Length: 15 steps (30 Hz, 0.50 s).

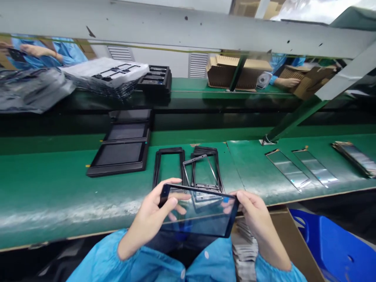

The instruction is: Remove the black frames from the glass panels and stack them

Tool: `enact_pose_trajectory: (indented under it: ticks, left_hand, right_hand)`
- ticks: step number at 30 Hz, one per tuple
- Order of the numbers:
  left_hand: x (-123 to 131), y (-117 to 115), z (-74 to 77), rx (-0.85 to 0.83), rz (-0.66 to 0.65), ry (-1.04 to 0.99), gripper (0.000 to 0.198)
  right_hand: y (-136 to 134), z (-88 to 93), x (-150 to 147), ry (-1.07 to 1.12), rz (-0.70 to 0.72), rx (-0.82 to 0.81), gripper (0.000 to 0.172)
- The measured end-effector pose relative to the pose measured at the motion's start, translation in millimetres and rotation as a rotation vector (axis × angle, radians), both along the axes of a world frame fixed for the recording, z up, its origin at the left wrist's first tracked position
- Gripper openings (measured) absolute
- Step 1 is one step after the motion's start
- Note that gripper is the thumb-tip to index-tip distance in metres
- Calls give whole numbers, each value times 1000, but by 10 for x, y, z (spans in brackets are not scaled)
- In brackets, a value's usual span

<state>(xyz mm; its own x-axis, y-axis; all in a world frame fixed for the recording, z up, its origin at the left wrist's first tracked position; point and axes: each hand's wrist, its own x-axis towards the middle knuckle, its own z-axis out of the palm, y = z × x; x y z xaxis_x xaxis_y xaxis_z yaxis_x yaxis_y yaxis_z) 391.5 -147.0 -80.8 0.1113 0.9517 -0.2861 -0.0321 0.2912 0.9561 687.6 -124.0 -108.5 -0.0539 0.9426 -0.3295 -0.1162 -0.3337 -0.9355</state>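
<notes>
A clear glass panel with a black border is held up, tilted, over the bench's front edge. My left hand grips its left end, the thumb on the face and fingers showing through the glass. At the right end, my right hand pinches the upper corner. A small blue tab shows near that corner. Just behind the panel lie stacked black frames and a second frame stack, with a thin silver-grey frame tilted across the second one.
Black trays with dark screens sit at the left. Two glass panels and a panel stack lie right. A slanted post rises behind. Below right are a cardboard box and blue bin. Other people's hands show across the bench.
</notes>
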Motion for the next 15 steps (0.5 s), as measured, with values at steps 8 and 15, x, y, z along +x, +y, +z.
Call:
enact_pose_trajectory:
  ticks: [8,15]
  left_hand:
    - [170,-26,9,-22,165,-12,61]
    - [159,-42,-87,-46,164,16,65]
  right_hand:
    - [-67,134,-280,-112,-231,112,44]
    - [-171,110,-290,-133,-283,141,37]
